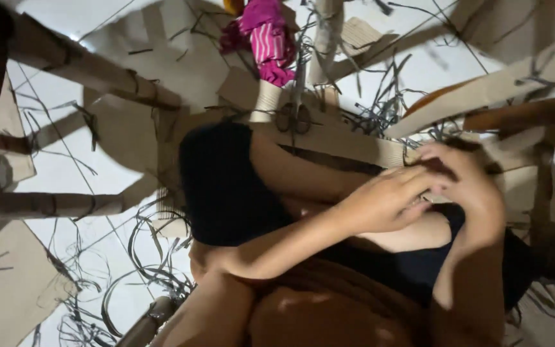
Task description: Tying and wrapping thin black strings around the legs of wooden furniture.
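Both hands' fingers curled on cardboard strip [354, 144]; scissors [293, 115], pink cloth [268, 38], black strapping [149, 257] around.

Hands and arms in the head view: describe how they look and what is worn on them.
Both arms are bare to the elbow and beyond, with no sleeves in view. The left hand and the right hand wear no gloves. No rings, watch or bands can be made out, though the picture is somewhat blurred.

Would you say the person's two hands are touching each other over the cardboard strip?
Touching. The head view shows the left hand and the right hand overlapping, fingers pressed together with no gap, on the cardboard strip.
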